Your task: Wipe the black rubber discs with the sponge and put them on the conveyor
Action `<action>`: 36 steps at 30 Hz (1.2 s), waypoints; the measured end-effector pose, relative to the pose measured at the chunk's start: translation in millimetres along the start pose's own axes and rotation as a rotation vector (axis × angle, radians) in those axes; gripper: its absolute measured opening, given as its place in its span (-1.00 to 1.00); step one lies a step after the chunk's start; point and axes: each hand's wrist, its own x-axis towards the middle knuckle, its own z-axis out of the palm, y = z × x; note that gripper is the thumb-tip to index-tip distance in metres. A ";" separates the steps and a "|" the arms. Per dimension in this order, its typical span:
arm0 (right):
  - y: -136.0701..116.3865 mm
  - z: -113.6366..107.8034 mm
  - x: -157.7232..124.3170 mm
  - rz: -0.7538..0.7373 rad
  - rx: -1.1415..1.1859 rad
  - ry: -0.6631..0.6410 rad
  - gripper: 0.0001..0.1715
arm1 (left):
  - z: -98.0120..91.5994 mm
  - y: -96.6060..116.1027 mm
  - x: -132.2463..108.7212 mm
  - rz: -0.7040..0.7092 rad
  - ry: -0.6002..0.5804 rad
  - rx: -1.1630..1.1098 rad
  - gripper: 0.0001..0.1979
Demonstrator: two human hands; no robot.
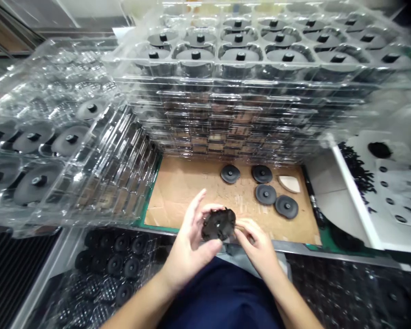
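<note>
Between my hands, just above the front edge of the cardboard, is a black plastic disc-shaped part [219, 224] with a small hole in its middle and clips on its rim. My left hand [192, 242] grips it from the left, thumb along the lower edge and fingers behind. At its right edge my right hand [255, 240] is closed in a pinch; what sits between those fingertips is too small to make out. Beyond lie several dark rounded discs with a central stub, among them one disc [230, 174] standing apart and another disc [287, 207] nearest the right.
A tall stack of clear plastic trays [226, 96] holding discs rises behind the cardboard [181, 183]. More trays [89, 169] stand at left. A white bin [356, 196] with small black pieces is at right, near a pale wedge-shaped piece [289, 183]. Parts fill a lower tray [113, 256].
</note>
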 end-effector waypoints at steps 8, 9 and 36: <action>-47.8 -31.5 -4.3 -0.063 0.199 0.049 -0.87 | -9.4 -1.3 -8.4 0.321 0.010 0.543 0.01; -55.2 -32.8 -2.3 -0.066 0.235 -0.015 -0.86 | -10.5 -0.3 -9.3 0.307 -0.001 0.540 0.01; -61.5 -49.7 -16.6 0.123 0.401 -0.307 -0.94 | -6.0 10.6 -14.3 0.015 -0.215 0.372 -0.01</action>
